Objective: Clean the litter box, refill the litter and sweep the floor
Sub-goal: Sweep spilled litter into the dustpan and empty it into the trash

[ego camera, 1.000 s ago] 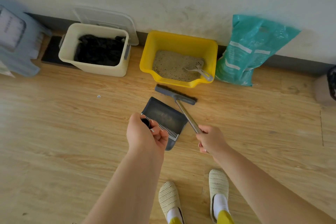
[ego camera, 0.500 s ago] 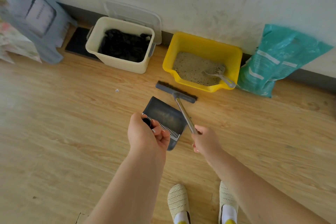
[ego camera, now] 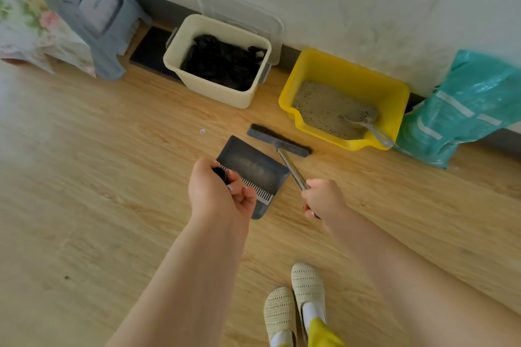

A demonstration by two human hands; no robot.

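Sweeping stage: brush and pan are down by the litter box.
Left hand [ego camera: 218, 194] fingers grasp the dark grey plastic dustpan [ego camera: 251, 170]; right hand [ego camera: 324, 198] fingers clench the metal-handled grey broom [ego camera: 279, 141], its head beyond the fingertips, just short of the yellow plastic litter box [ego camera: 349, 79]. Next, I judge, draw grit into the pan.

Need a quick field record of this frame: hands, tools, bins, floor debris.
left hand: grips the dustpan handle
right hand: grips the broom handle
dustpan: dark grey, mouth toward the wall
broom: head just beyond the dustpan's mouth, in front of the litter box
litter box: yellow, holds litter, by the wall
scoop: grey, lying in the litter box, handle over the rim
bin: cream, black bag inside, left of the litter box
litter bag: teal, leaning on the wall
debris: small pale speck on the floor
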